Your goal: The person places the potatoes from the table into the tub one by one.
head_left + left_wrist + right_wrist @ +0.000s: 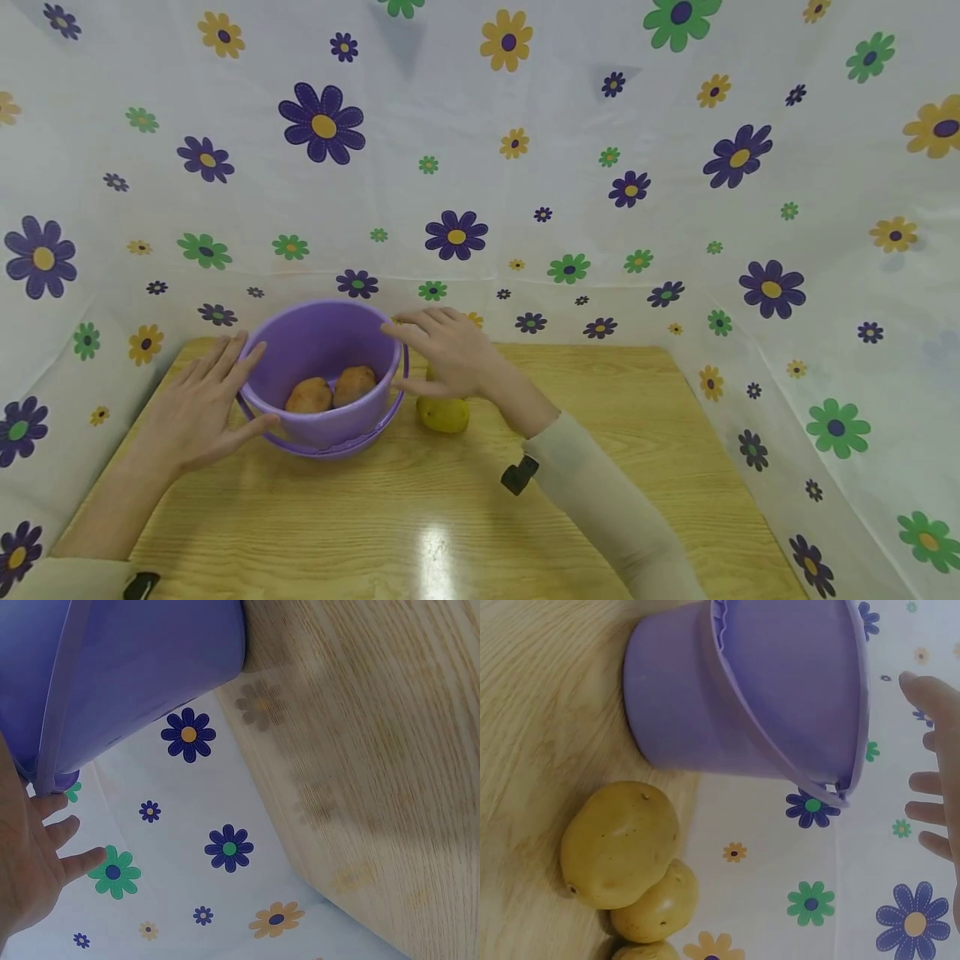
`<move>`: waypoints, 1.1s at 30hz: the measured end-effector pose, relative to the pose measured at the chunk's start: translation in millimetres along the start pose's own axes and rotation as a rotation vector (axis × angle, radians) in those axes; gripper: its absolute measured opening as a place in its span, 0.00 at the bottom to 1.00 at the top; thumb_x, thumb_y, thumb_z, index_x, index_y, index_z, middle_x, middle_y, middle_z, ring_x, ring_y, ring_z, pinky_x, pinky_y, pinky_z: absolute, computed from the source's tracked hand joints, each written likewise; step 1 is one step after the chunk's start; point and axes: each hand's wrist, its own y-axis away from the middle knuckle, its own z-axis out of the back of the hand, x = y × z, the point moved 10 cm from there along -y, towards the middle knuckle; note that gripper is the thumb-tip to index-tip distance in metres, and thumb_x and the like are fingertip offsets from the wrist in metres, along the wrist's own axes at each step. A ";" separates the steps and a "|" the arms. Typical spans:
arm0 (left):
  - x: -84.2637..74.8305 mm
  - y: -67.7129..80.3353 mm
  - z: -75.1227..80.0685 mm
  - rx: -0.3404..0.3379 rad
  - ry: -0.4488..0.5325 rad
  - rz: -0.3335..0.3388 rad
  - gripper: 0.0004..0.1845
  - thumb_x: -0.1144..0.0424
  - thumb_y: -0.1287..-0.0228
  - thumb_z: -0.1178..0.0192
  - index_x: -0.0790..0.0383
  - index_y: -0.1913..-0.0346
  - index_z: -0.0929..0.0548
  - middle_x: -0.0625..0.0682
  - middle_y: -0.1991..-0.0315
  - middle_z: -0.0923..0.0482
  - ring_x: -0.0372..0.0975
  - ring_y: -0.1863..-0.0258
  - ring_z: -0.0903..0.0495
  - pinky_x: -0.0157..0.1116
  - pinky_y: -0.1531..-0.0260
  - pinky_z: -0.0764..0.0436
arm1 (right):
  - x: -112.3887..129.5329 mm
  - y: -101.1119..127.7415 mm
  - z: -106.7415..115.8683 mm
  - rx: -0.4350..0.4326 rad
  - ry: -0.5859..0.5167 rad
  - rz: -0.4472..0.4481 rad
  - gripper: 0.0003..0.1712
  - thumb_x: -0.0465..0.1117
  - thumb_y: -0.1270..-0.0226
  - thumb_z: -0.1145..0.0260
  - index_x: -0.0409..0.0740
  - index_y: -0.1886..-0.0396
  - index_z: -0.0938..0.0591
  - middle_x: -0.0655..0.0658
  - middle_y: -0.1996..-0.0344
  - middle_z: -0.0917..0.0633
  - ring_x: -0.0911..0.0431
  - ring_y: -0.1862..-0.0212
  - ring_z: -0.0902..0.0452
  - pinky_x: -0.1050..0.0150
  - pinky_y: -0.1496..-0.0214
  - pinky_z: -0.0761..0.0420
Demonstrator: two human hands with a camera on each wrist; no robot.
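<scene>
Left hand: your left hand (197,407) lies flat, fingers straight and spread, holding nothing.
Right hand: your right hand (447,350) hovers palm down, fingers extended, forearm sleeved.

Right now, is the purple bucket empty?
No, the head view shows two brown potatoes lying inside the purple bucket.

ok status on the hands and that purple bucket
Left hand open, flat against purple plastic bucket. Right hand open at its far rim. Two brown potatoes inside. Yellow potatoes on wooden table beside it.
</scene>
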 end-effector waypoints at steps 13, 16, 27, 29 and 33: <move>-0.1 0.7 -0.8 -0.007 -0.008 -0.001 0.57 0.30 0.38 0.36 0.56 0.14 0.46 0.64 0.14 0.51 0.56 0.13 0.52 0.66 0.26 0.35 | -3.2 35.0 -2.5 -0.049 0.019 0.015 0.44 0.66 0.35 0.31 0.46 0.26 0.24 0.40 0.34 0.16 0.46 0.34 0.18 0.51 0.32 0.16; -0.8 0.2 -0.1 -0.012 -0.005 -0.002 0.57 0.31 0.38 0.35 0.56 0.14 0.45 0.63 0.14 0.51 0.56 0.13 0.52 0.65 0.26 0.34 | -5.8 44.0 -4.3 -0.030 0.027 -0.006 0.45 0.67 0.34 0.34 0.47 0.24 0.26 0.40 0.33 0.17 0.46 0.34 0.18 0.50 0.33 0.15; -1.6 0.4 0.8 -0.012 -0.017 -0.013 0.58 0.31 0.38 0.34 0.57 0.14 0.46 0.64 0.14 0.51 0.57 0.13 0.51 0.65 0.24 0.36 | -12.7 75.8 -14.3 -0.037 0.032 -0.038 0.48 0.76 0.23 0.58 0.46 0.26 0.24 0.38 0.32 0.18 0.44 0.31 0.20 0.46 0.29 0.18; -1.7 0.7 1.1 -0.016 -0.020 -0.016 0.58 0.31 0.38 0.35 0.57 0.14 0.46 0.64 0.14 0.51 0.57 0.13 0.51 0.65 0.24 0.36 | -14.5 81.8 -16.7 -0.031 0.037 -0.045 0.49 0.77 0.23 0.62 0.46 0.26 0.24 0.38 0.32 0.18 0.44 0.31 0.20 0.46 0.29 0.19; -1.3 1.1 1.0 -0.017 -0.017 -0.009 0.57 0.31 0.38 0.35 0.57 0.14 0.45 0.64 0.14 0.51 0.56 0.13 0.52 0.63 0.21 0.38 | -19.8 94.2 -25.9 0.037 0.047 -0.088 0.45 0.73 0.26 0.47 0.47 0.24 0.26 0.38 0.29 0.20 0.43 0.29 0.22 0.45 0.27 0.20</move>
